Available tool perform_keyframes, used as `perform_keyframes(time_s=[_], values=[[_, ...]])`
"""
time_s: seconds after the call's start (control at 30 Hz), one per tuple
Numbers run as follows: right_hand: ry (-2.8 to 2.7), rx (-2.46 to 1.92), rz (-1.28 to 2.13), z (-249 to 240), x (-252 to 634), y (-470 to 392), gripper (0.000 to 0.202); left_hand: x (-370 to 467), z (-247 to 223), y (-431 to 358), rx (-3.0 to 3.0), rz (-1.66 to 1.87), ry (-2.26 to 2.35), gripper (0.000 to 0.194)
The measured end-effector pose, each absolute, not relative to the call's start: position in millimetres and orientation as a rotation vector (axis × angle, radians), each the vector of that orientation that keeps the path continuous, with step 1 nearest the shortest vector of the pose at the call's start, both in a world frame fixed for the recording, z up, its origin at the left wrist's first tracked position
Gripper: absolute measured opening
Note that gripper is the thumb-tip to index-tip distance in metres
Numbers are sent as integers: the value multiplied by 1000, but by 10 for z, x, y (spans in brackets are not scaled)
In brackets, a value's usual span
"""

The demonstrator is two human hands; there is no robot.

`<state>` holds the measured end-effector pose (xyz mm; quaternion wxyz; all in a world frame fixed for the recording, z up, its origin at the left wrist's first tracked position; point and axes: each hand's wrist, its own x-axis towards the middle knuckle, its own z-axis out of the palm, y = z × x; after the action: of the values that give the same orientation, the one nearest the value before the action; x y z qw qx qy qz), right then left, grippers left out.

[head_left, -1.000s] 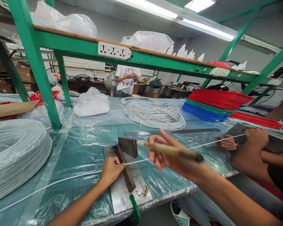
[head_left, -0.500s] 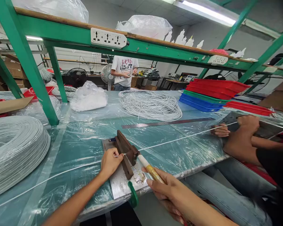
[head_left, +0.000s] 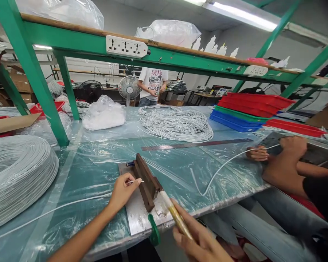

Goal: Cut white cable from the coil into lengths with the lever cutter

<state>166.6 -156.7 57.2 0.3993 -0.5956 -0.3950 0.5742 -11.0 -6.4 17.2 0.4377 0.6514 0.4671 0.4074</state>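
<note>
Our hands are apart: left of the brown metal lever cutter [head_left: 149, 175], our left hand [head_left: 122, 191] pinches the thin white round cable [head_left: 79, 201], its tip reaching over the cutter's base bar. Our right hand [head_left: 198, 236] is wrapped around the cutter's white-and-yellow rod handle [head_left: 177, 218]. With our fingertips beside the cutter's blade, a mistimed press could nick them. A weak pinch could let the tip skew; slack in the green clamp [head_left: 154, 231] below the cutter could let it shift.
</note>
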Motion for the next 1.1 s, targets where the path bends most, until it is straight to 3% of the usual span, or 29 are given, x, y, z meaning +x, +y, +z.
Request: perform_keyframes(time_s=[0.07,0.17,0.2,0.43,0.63,0.8,1.0,1.1], values=[[-1021,-1437,1556,929,1737,-1474,72,-207,273,-95,1579,1048,1100,37],[-1018,-1219,1583,1445,1808,-1199,39,-341,374,-166,1515,1102,1048,39],[-1014,-1121,1598,1584,1817,-1067,37,-369,382,-195,1503,1110,1045,40],[-1021,-855,1582,2084,1649,281,63,-300,263,-427,1514,1000,1077,49],[-1142,-1152,1486,2025,1393,1403,68,-307,221,-565,1598,852,999,50],[-1182,-1258,1447,1839,1242,1807,73,-371,282,-574,1538,909,1013,53],[-1343,-1144,1222,1662,1126,1349,59,-576,628,-530,1343,1119,991,53],[-1616,-1036,1395,1436,1076,703,57,-626,938,-542,1142,1380,953,48]])
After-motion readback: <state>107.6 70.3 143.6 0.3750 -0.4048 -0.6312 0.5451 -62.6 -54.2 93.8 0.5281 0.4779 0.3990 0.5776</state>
